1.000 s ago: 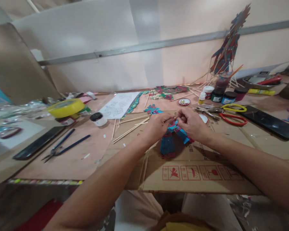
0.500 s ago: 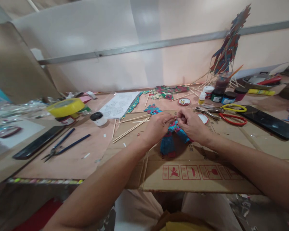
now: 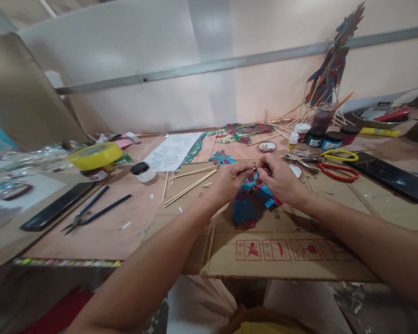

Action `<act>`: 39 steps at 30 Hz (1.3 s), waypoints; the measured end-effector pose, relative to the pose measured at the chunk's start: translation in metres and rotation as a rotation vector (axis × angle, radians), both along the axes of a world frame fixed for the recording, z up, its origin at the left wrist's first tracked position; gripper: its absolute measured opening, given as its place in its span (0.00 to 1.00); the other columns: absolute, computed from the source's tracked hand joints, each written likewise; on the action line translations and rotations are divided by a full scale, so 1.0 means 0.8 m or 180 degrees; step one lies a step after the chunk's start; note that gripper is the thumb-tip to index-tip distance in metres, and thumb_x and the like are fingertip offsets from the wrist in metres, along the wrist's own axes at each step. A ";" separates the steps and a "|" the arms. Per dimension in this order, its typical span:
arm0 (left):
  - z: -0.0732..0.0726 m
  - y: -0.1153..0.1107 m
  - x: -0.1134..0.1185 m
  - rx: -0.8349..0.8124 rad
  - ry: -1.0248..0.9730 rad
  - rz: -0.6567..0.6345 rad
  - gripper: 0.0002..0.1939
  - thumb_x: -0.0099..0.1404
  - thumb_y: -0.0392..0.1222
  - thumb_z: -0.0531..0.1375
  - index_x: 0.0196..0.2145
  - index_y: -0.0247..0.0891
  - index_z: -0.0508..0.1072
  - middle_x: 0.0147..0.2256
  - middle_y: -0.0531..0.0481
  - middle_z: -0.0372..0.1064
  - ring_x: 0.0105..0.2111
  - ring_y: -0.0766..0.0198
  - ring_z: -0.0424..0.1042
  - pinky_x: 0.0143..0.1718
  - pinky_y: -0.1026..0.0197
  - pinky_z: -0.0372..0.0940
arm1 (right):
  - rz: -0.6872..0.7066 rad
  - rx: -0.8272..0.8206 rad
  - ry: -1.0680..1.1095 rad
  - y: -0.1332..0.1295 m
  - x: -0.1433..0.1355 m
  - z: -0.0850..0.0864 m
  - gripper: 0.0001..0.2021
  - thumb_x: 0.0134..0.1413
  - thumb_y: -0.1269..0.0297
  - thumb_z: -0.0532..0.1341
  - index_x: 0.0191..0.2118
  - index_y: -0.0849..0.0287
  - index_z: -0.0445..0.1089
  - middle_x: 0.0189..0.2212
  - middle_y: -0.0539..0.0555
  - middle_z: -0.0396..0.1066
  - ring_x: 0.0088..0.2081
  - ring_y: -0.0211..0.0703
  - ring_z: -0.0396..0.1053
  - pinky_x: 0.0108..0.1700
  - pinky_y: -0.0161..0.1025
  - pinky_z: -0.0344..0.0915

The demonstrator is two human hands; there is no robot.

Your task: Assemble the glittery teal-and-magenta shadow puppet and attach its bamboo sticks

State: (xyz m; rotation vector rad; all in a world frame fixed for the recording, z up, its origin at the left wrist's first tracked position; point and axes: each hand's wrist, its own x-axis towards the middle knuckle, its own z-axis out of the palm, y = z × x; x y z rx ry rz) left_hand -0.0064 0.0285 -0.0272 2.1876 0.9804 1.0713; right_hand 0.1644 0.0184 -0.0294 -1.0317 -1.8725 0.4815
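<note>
Blue puppet cutout (image 3: 245, 204) lies under both hands, left hand (image 3: 230, 180) and right hand (image 3: 280, 178) pinching its top.

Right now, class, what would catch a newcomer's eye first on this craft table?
First, the left hand and right hand pinched together at the table's centre over a blue and red cut-out figure on flattened cardboard. Next, the bright yellow tape roll at far left, and the tall painted puppet leaning on the back wall at right.

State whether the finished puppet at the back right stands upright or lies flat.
Upright: the finished puppet rises against the wall, with its sticks below it.
</note>
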 end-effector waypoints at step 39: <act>-0.005 0.007 -0.003 0.0064 -0.0075 -0.0126 0.11 0.66 0.38 0.58 0.39 0.40 0.81 0.36 0.51 0.79 0.36 0.64 0.77 0.40 0.65 0.68 | -0.0056 -0.0070 -0.0053 0.001 -0.002 0.001 0.04 0.45 0.71 0.52 0.27 0.55 0.55 0.22 0.47 0.54 0.24 0.38 0.52 0.26 0.36 0.49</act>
